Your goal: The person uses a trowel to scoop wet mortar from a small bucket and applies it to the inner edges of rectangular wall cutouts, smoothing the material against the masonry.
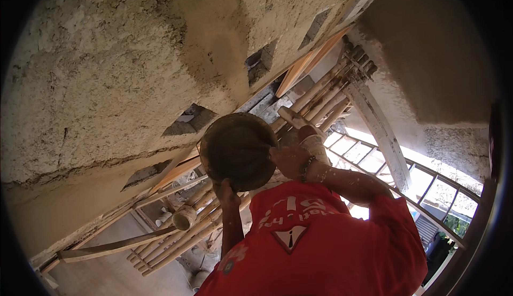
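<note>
Dark-brown round pan (pixel 238 150) is held overhead by a co-worker in a red shirt (pixel 326 242), close under the rough plastered surface (pixel 107 71). It sits just beside a rectangular hole (pixel 195 118) in that surface.

Grip: the co-worker's upper hand (pixel 291 160), with a beaded bracelet (pixel 307 168) at the wrist, lies flat against the pan's rim on the picture's right. The co-worker's lower hand (pixel 227 192) props the rim from beneath. Both are pressed to the pan; whether the fingers hook over the edge cannot be told. The wearer's own hands are out of view, so whether they are apart or together cannot be reported.

Surroundings: bamboo poles (pixel 326 95) lashed in a bundle run behind the pan. A second bamboo bundle (pixel 181 226) lies below it, wooden planks (pixel 304 66) run under the plaster, and a window grille (pixel 406 173) shows at the lower right.

Assessment: the two hands bear on neighbouring parts of the rim, not on opposite ones, so the far side looks unsupported. A sound hold would, in my judgement, set the hands wider apart and keep the rim level. The pan should also stay clear of the bamboo ends, since contact with them could tip it.
</note>
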`<action>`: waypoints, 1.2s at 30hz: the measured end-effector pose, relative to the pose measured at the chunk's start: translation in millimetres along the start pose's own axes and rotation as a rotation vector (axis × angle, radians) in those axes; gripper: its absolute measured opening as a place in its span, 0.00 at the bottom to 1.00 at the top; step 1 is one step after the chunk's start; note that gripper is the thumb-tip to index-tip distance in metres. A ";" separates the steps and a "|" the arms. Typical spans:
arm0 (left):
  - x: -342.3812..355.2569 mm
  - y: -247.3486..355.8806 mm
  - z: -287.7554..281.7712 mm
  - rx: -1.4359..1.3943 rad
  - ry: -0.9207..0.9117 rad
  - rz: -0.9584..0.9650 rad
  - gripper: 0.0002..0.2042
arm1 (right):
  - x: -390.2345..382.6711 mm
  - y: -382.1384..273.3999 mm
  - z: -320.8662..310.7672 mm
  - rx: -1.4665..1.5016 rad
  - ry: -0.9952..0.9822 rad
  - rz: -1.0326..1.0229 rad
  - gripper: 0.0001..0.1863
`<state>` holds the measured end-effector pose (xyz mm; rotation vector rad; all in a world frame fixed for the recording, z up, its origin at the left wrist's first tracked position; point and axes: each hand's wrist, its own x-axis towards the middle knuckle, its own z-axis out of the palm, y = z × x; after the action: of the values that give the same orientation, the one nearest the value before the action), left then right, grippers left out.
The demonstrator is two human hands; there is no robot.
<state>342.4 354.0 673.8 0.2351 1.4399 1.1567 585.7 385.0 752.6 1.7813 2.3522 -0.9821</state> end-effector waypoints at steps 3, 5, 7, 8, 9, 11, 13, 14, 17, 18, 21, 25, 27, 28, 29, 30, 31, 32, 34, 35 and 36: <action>3.6 -13.2 -6.5 -0.032 0.010 0.007 0.28 | 6.8 31.0 19.9 -0.016 0.050 -0.149 0.14; 4.8 -20.0 -1.8 -0.090 0.009 0.054 0.27 | 15.9 42.0 -2.4 -0.074 -0.023 -0.130 0.15; 14.7 -36.3 -3.4 -0.131 0.048 0.098 0.27 | 23.0 41.5 -37.8 -0.134 -0.104 -0.119 0.16; 21.3 -51.0 -5.7 -0.141 0.083 0.119 0.27 | 27.7 42.4 -54.8 -0.164 -0.140 -0.121 0.17; 23.1 -59.5 -0.4 -0.177 0.105 0.156 0.24 | 37.0 49.6 -61.7 -0.215 -0.152 -0.138 0.18; 19.8 -69.4 14.8 -0.237 0.145 0.240 0.19 | 56.2 70.2 -68.2 -0.272 -0.167 -0.228 0.19; 21.6 -93.3 5.9 0.441 0.121 0.782 0.13 | 76.5 100.4 -68.1 -0.288 -0.144 -0.359 0.19; 18.9 -102.4 16.6 0.651 0.146 0.911 0.11 | 86.1 119.7 -61.1 -0.268 -0.131 -0.436 0.18; 0.1 -111.5 60.9 0.955 0.395 1.110 0.05 | 106.7 143.8 -75.4 -0.255 -0.176 -0.556 0.14; -6.1 -126.4 62.4 0.892 0.368 0.921 0.07 | 111.9 151.1 -81.9 -0.247 -0.185 -0.617 0.14; -22.2 -156.1 92.4 0.337 0.456 0.630 0.09 | 121.0 172.1 -108.0 -0.330 -0.159 -0.755 0.14; -58.4 -125.0 183.7 -0.404 0.642 0.328 0.13 | 129.4 181.5 -150.4 -0.500 -0.177 -0.871 0.16; -72.9 -123.8 209.8 -0.357 0.561 0.396 0.16 | 126.2 182.7 -166.2 -0.543 -0.170 -0.922 0.16; -79.5 -125.3 223.0 -0.403 0.577 0.405 0.17 | 125.5 185.3 -168.6 -0.546 -0.154 -0.949 0.16; -83.3 -126.4 233.6 -0.445 0.587 0.420 0.18 | 126.1 183.1 -172.2 -0.545 -0.131 -0.974 0.16; -87.9 -127.5 240.8 -0.441 0.637 0.338 0.19 | 124.6 178.9 -177.6 -0.600 -0.144 -1.018 0.14; -92.9 -127.6 245.3 -0.437 0.683 0.252 0.19 | 125.2 174.6 -178.2 -0.621 -0.137 -1.047 0.13; -91.6 -129.4 246.1 -0.480 0.617 0.266 0.20 | 127.8 172.1 -176.2 -0.649 -0.114 -1.064 0.12; -82.2 -149.8 245.0 -0.549 0.663 0.252 0.23 | 127.4 164.8 -172.3 -0.716 -0.055 -1.115 0.10; -77.0 -154.8 246.0 -0.534 0.660 0.307 0.24 | 133.2 155.6 -170.0 -0.723 -0.020 -1.120 0.09; -72.4 -166.3 241.6 -0.398 0.674 0.274 0.24 | 133.7 153.2 -163.5 -0.727 -0.022 -1.116 0.08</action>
<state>643.2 341.7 647.8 -0.2748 1.7372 1.8313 729.3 602.7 761.4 0.1525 3.0380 -0.0230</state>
